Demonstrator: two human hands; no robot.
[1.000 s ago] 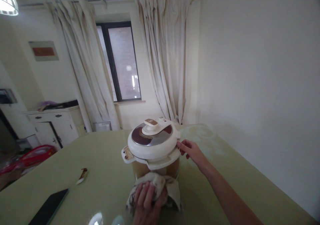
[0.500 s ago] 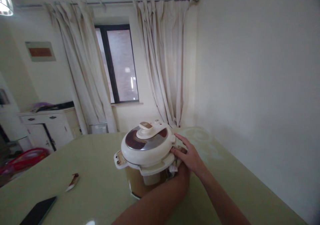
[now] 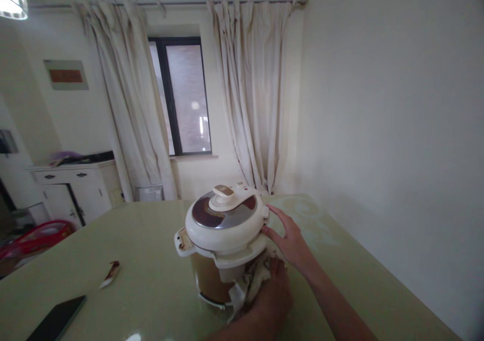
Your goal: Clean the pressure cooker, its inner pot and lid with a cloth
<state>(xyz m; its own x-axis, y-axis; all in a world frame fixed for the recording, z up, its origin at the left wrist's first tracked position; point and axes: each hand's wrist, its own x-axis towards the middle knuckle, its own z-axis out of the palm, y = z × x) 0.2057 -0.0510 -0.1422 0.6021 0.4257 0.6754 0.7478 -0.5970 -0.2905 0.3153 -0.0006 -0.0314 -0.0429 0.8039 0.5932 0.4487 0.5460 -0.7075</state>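
A white electric pressure cooker (image 3: 227, 240) with a gold-brown body stands on the green table, its lid on. My right hand (image 3: 291, 235) grips the right side of its lid rim, thumb and index finger apart around the edge. Lower down, my left hand (image 3: 278, 285) reaches across the front and presses a crumpled, stained cloth (image 3: 255, 283) against the right side of the cooker's body. The left fingers are closed on the cloth and partly hidden by it.
On the left of the table (image 3: 143, 250) lie a dark phone (image 3: 56, 318) and a small white and brown piece (image 3: 110, 274). A red chair or basket (image 3: 41, 237) stands beyond the left edge. A wall (image 3: 397, 154) borders the table's right side.
My left hand has come down and toward me along the cooker's right side, bringing the cloth more into view. My right hand stays at the lid rim. The view has shifted slightly.
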